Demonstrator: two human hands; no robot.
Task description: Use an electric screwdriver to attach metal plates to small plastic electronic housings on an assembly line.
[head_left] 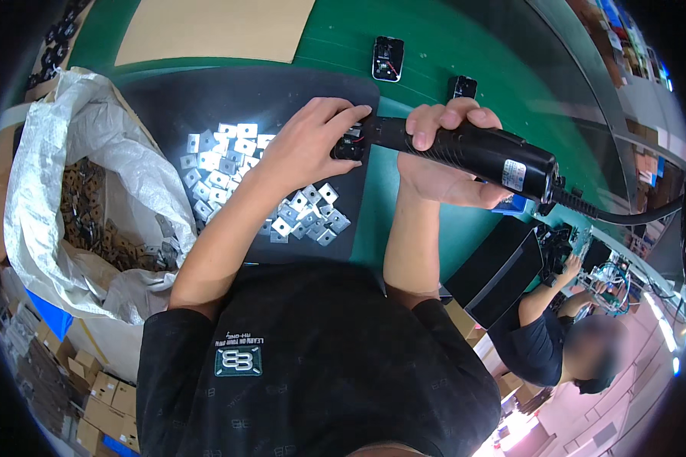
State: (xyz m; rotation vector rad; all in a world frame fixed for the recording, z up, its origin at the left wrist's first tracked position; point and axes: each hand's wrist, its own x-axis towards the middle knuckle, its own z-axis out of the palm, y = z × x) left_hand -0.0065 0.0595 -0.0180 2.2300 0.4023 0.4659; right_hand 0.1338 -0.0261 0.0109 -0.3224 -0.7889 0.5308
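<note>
In my left hand (312,145), between thumb and fingers, is a small black device (348,145) with a bit of red wire showing. My right hand (442,164) is wrapped round a black corded electric screwdriver (465,148), lying nearly level with its nose pointing left. The nose meets the device at my left fingers; the bit itself is hidden. Left of and under my left forearm lies a pile of square silvery metal plates (219,179) with holes, on a black mat (168,95). More plates (312,213) lie right of that forearm.
A white woven sack (34,190) stands at the left, holding many small brown and silver parts. Two open black devices (389,59) (463,87) sit on the green table (343,38). Cardboard (213,30) lies at the back. The screwdriver's cord (625,218) runs right. A co-worker (537,335) works at the right.
</note>
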